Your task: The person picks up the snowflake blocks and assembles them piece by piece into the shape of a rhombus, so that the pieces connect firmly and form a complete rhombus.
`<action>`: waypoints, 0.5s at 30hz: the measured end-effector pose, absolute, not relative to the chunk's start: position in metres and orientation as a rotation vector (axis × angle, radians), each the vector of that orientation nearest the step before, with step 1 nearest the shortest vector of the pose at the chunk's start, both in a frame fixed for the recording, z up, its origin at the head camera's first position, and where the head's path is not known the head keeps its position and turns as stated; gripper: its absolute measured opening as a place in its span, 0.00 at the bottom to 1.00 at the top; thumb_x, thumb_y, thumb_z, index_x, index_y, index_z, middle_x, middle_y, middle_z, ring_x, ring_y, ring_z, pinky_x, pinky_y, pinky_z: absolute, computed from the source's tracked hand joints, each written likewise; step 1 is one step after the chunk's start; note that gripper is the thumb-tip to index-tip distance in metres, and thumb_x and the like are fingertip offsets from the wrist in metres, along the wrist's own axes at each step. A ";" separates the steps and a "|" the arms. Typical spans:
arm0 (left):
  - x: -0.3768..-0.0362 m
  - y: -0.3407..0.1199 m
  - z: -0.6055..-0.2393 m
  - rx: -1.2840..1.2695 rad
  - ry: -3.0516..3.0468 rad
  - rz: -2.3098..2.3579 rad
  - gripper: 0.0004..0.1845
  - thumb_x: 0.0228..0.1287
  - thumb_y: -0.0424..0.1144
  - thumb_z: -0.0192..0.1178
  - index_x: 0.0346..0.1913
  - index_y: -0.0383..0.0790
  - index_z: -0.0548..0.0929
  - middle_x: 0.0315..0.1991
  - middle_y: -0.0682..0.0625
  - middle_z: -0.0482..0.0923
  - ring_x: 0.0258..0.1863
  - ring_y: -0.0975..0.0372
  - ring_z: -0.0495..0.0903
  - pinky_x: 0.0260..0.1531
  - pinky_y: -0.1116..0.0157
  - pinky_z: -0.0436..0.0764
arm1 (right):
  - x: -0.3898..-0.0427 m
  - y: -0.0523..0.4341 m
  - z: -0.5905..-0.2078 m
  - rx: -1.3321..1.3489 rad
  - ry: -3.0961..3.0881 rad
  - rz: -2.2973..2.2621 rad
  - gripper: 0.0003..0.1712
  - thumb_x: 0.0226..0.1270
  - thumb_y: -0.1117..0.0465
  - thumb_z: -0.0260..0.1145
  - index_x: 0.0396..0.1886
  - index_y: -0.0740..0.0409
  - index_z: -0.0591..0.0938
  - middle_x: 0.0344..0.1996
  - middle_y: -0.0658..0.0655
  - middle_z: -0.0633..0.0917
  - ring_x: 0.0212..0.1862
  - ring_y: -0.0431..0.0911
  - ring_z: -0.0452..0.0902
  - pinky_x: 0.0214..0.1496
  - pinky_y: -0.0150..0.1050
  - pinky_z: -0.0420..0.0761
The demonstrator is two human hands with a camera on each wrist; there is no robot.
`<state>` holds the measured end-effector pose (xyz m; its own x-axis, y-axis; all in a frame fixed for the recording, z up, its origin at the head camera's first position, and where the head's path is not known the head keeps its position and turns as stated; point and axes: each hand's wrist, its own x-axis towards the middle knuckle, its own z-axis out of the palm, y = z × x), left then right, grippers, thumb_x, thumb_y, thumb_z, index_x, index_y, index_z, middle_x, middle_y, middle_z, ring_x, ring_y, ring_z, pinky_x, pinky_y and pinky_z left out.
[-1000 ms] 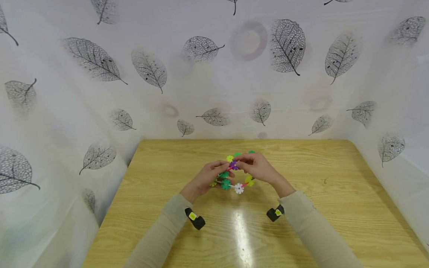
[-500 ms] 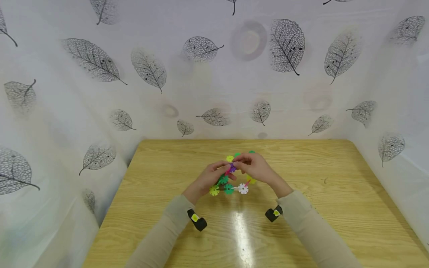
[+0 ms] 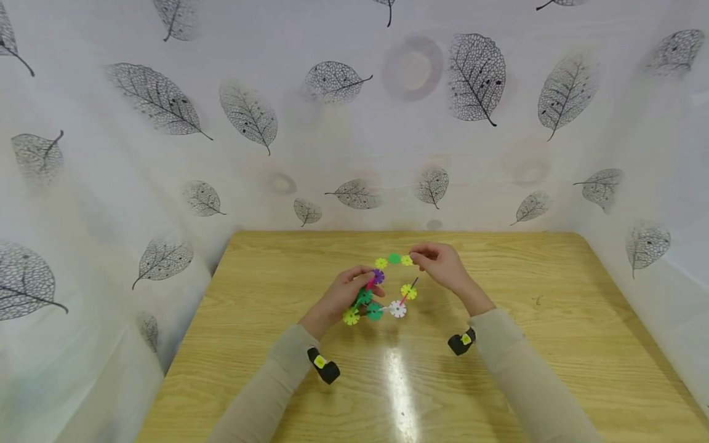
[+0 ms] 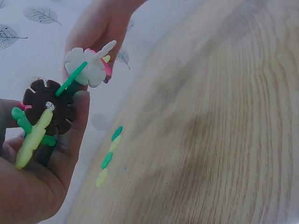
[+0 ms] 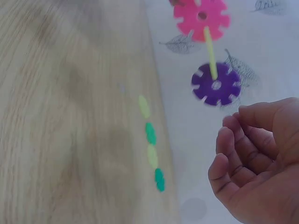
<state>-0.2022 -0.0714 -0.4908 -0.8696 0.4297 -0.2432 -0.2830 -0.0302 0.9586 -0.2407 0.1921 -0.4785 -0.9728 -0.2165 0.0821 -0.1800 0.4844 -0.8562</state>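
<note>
My left hand point(image 3: 346, 294) grips a linked chain of slotted plastic snowflake discs. In the head view the chain bends from a purple disc point(image 3: 378, 276) at the fingertips down through green discs and a white disc point(image 3: 397, 309) to a yellow disc point(image 3: 408, 291). A brown disc point(image 4: 49, 106) sits by the palm in the left wrist view. My right hand point(image 3: 443, 269) holds nothing, its fingers loosely bent. Its fingertips overlap the right end of a row of loose discs, with a yellow disc point(image 3: 407, 261) beside them. The purple disc point(image 5: 216, 84) hangs apart from these fingertips.
The loose row on the wooden table point(image 3: 532, 369) alternates yellow and green, with a green disc point(image 3: 394, 258) in the middle and a yellow disc point(image 3: 381, 263) at its left. A white leaf-print curtain point(image 3: 354, 141) stands behind the table and along both sides.
My right hand has let go of the purple disc and moved right, towards the end of the loose row. My left hand keeps hold of the chain, nearly in place.
</note>
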 end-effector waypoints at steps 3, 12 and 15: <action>-0.202 -0.072 -0.491 0.158 1.766 1.943 0.13 0.86 0.43 0.48 0.54 0.38 0.79 0.32 0.53 0.88 0.23 0.66 0.85 0.20 0.72 0.81 | -0.244 0.197 -0.487 -0.320 2.707 -1.513 0.17 0.80 0.61 0.64 0.58 0.70 0.85 0.48 0.69 0.89 0.43 0.57 0.87 0.40 0.29 0.84; -0.202 -0.073 -0.491 0.173 1.770 1.932 0.13 0.86 0.43 0.47 0.52 0.39 0.78 0.33 0.53 0.88 0.25 0.66 0.85 0.21 0.72 0.80 | -0.256 0.207 -0.513 -0.171 2.801 -1.369 0.18 0.78 0.63 0.63 0.60 0.69 0.83 0.51 0.69 0.87 0.48 0.56 0.84 0.46 0.36 0.83; -0.202 -0.073 -0.492 0.177 1.768 1.930 0.13 0.86 0.43 0.47 0.52 0.39 0.78 0.33 0.53 0.88 0.27 0.64 0.87 0.23 0.71 0.83 | -0.260 0.212 -0.524 -0.137 2.777 -1.363 0.20 0.79 0.61 0.62 0.63 0.67 0.82 0.52 0.69 0.86 0.51 0.59 0.83 0.48 0.39 0.84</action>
